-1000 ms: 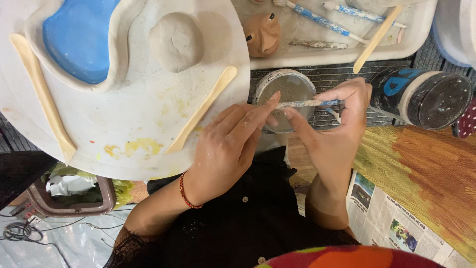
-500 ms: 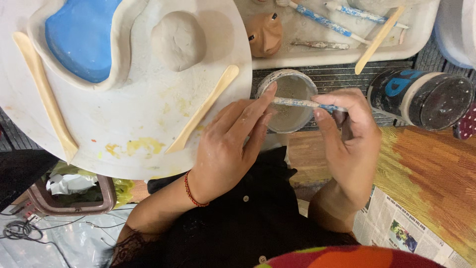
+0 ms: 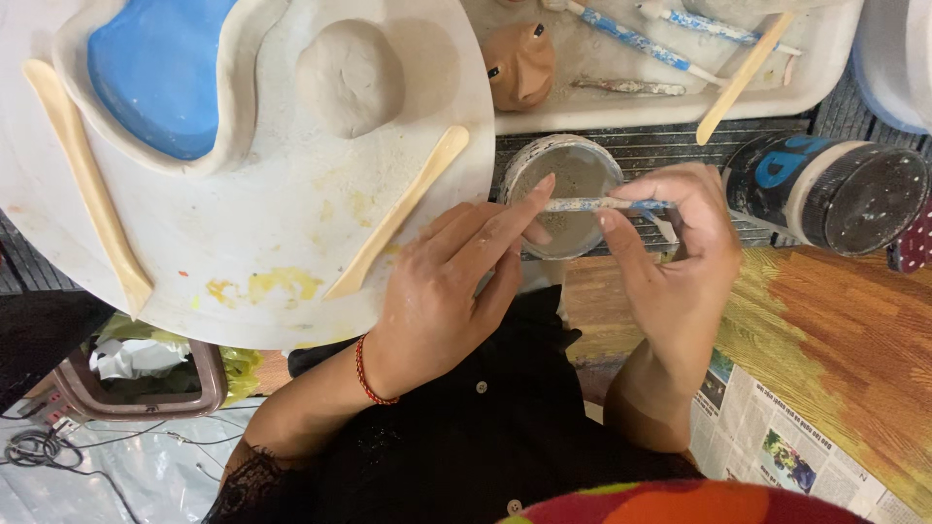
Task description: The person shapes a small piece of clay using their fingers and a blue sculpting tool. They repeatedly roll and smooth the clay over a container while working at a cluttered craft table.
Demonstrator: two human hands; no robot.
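**A:** My right hand pinches the thin blue-speckled clay tool; my left hand closes fingertips on its tip, right over the small cup of grey slip.

**B:** I'd wipe gently along the shaft, keeping it above the cup.

**A:** Agreed. Left of my fingers lies a wooden modelling stick on the white board; a dark jar sits close right, easily knocked.

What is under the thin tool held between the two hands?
Under the thin tool sits a small round cup of murky grey liquid. The left hand covers its near rim; its bottom cannot be seen.
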